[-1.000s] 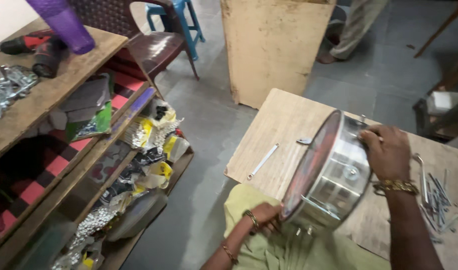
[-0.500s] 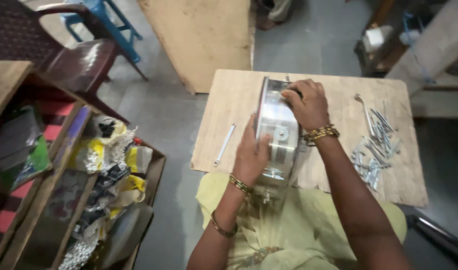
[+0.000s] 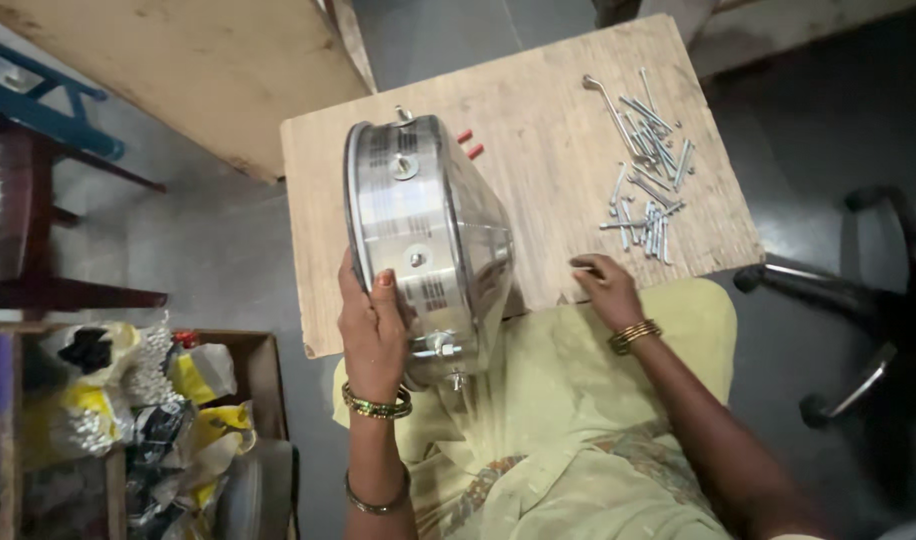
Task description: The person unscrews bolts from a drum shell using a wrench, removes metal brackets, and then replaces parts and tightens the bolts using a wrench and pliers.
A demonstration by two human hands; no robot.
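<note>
Shiny metal drum shell (image 3: pixel 428 240) on edge, left hand (image 3: pixel 373 330) gripping its rim, right hand (image 3: pixel 603 290) loosely open beside bolts (image 3: pixel 648 200).

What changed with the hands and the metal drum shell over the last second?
The right hand let go of the metal drum shell and moved down onto the wooden board, toward the pile of long bolts. The left hand came up and took hold of the shell's rim. The shell stayed on edge; the bolts did not move.
</note>
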